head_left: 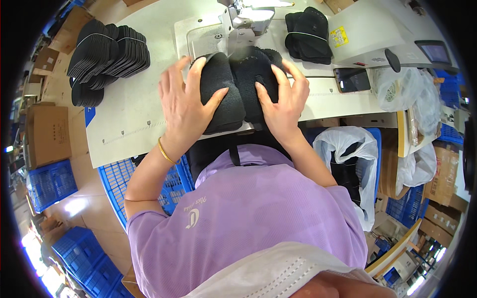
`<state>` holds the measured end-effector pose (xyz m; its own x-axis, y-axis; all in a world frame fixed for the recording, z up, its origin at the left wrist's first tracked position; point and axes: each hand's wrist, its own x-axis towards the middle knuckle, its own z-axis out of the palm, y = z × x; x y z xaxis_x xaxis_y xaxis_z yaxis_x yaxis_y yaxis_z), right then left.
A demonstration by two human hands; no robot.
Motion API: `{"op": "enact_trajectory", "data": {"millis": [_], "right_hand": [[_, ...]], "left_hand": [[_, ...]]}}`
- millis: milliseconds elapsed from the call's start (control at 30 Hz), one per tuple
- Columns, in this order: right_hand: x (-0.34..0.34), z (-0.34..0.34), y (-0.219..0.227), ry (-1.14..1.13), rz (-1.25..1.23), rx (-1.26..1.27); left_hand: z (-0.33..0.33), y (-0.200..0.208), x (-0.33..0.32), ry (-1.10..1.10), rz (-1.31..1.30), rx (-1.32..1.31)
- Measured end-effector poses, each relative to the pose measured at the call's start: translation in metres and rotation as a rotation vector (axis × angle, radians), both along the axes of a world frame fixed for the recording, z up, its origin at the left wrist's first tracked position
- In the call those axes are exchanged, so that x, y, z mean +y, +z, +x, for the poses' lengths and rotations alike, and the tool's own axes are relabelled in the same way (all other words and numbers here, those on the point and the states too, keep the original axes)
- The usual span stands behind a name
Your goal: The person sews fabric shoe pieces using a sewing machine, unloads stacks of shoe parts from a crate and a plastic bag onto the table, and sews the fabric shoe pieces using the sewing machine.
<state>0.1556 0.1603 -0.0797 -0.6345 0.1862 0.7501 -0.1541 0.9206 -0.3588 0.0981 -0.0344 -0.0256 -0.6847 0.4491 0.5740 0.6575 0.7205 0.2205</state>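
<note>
Mask fabric (278,270), white, is filling the bottom edge nearest the camera, with a lilac shirt (248,208) just above it. Blue plastic crates (169,184) are sitting below the tabletop's near edge, left of the shirt; a white plastic bag (343,149) holding dark pieces is hanging open on the right of the shirt.

Hands are working on the black fabric piece (238,84), which is lying on the white tabletop (124,114) at its near edge, right in front of the sewing machine. Left hand (186,107) is pressing flat on the left lobe of the black fabric piece, fingers spread, thumb angling over the top surface; a gold bangle (166,153) is sitting on that wrist. Right hand (283,102) is pressing on the right lobe, fingers curling around its far edge, thumb pointing toward the middle seam. Both hands are apart from each other, each one bearing down on its own half, not clenched into fists. Whether the fingers are pinching the cloth or only pushing on it, cannot tell.

Sewing machine (248,20), grey-white, is standing just behind the black fabric piece, its needle area touching or nearly touching the far edge of the cloth. Left of the machine, a stack of black sole-shaped pieces (107,54) is fanning out on the tabletop. Right of the machine, a smaller black bundle (308,35) is resting on the machine's bed, with a dark phone (352,79) lying near it. Cardboard boxes (47,134) are sitting on the floor far left of the tabletop.
</note>
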Motion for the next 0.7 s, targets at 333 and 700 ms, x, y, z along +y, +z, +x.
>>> {"op": "enact_trajectory", "data": {"millis": [333, 700], "right_hand": [[0.012, -0.012, 0.058, 0.478, -0.616, -0.029], [-0.012, 0.001, 0.058, 0.594, -0.848, -0.296]], "left_hand": [[-0.007, 0.044, 0.004, -0.312, 1.387, -1.215], [-0.020, 0.030, 0.011, -0.263, 1.447, -0.990]]}}
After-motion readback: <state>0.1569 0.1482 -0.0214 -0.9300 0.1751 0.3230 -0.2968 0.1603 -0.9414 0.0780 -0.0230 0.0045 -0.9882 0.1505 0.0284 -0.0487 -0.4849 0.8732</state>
